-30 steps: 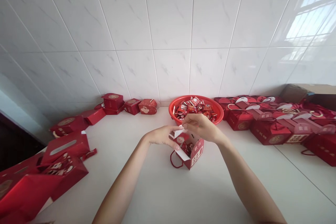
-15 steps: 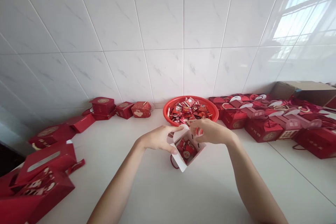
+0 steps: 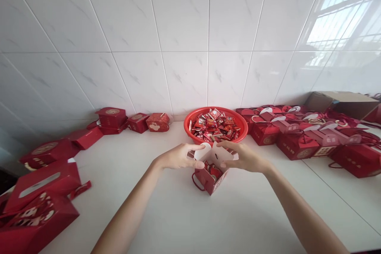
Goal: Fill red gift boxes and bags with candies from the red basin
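Observation:
A small red gift box (image 3: 208,182) with white inner flaps stands on the table in front of me, its top unfolded. Red-wrapped candies (image 3: 213,171) lie inside it, and a dark red cord loops out at its left side. My left hand (image 3: 181,156) grips the left flap between thumb and fingers. On the opposite side, my right hand (image 3: 244,156) pinches the right flap in the same way. Just behind the box is a red plastic basket (image 3: 187,129) filled with wrapped candies (image 3: 214,125).
Several closed red boxes (image 3: 297,145) crowd the right side, with a cardboard carton (image 3: 342,103) behind them. More red boxes (image 3: 111,119) line the left, and an open larger box (image 3: 59,218) holds packets at the near left. A tiled wall (image 3: 190,75) rises behind the table.
My right hand has come off its reach over the box and now holds the right flap. The box has tipped from leaning toward me to more upright, showing its red outer sides.

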A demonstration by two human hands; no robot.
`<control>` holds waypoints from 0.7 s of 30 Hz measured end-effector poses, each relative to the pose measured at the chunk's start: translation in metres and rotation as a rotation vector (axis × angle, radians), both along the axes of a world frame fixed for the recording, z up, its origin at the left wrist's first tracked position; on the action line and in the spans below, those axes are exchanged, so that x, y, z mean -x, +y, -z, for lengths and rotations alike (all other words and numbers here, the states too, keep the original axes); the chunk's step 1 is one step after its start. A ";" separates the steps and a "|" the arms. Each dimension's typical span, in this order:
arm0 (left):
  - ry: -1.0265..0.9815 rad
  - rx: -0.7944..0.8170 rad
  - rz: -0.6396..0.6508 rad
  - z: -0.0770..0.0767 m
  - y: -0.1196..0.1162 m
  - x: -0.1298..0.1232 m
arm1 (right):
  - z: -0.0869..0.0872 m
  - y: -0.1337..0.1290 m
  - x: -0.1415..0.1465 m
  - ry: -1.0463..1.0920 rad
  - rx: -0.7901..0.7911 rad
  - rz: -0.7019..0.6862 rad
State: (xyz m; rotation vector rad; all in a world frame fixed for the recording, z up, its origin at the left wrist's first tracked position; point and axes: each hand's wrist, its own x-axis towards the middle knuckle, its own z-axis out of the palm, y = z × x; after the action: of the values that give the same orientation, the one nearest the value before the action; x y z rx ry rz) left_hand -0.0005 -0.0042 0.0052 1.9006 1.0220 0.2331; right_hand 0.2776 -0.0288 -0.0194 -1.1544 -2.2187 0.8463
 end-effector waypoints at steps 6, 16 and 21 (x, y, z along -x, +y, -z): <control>-0.017 -0.086 0.021 0.007 -0.001 -0.006 | 0.035 -0.016 0.003 0.272 0.124 0.094; -0.081 -0.157 -0.051 0.019 -0.001 -0.015 | 0.052 -0.024 0.019 0.478 0.025 0.269; -0.096 -0.161 -0.055 0.019 -0.001 -0.020 | 0.055 -0.027 0.019 0.480 0.048 0.281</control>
State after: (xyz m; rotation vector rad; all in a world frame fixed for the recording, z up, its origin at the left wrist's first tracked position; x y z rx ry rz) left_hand 0.0192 -0.0052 -0.0140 1.9860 1.0166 0.4460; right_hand 0.2590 -0.0553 -0.0746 -1.1116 -1.6153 0.9428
